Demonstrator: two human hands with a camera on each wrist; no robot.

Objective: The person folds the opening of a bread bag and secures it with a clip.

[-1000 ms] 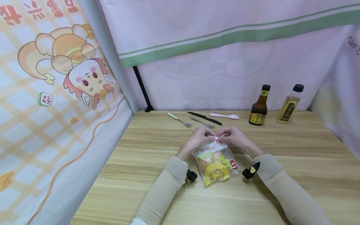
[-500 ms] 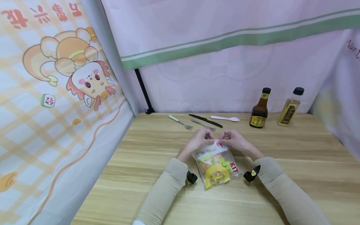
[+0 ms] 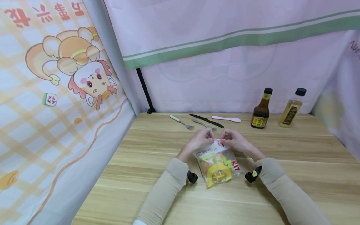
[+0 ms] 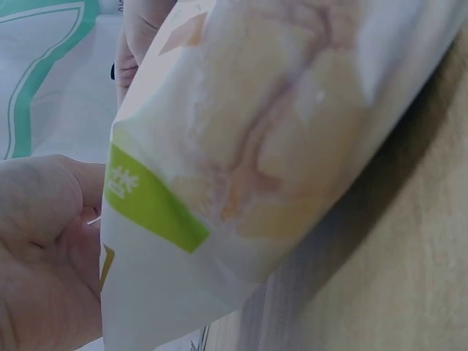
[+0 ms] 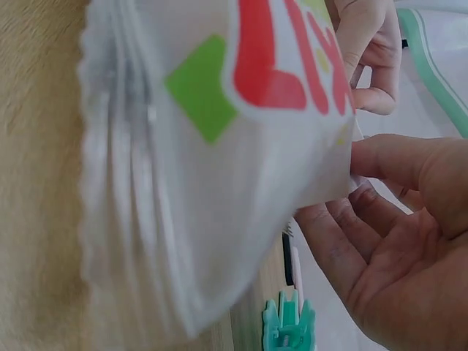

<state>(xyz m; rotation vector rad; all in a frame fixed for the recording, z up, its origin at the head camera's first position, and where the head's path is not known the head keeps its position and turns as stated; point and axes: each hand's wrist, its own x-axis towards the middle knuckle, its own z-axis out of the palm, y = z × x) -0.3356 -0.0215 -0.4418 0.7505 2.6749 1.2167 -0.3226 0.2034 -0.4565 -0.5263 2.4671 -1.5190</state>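
Note:
A clear and white plastic food bag [image 3: 217, 170] with yellow, green and red print stands tilted over the wooden table, its top edge held up. My left hand [image 3: 198, 140] pinches that top edge between thumb and fingers. Right beside it, my right hand [image 3: 238, 142] pinches the same edge. Through the plastic in the left wrist view, pale brown, bread-like food [image 4: 270, 124] shows. The right wrist view has the bag's crimped bottom seam [image 5: 102, 168] near the camera, and my thumb and fingertips at the top edge.
Behind the hands lie a green-handled fork [image 3: 182, 122], another fork [image 3: 203, 124], a black knife [image 3: 208, 120] and a pale spoon [image 3: 226, 119]. A dark sauce bottle [image 3: 260, 114] and a bottle of pale liquid [image 3: 291, 113] stand at the back right. Cloth hangs behind the table.
Both hands have parted slightly along the bag's top edge and keep their pinch on it. The head view has shifted a little.

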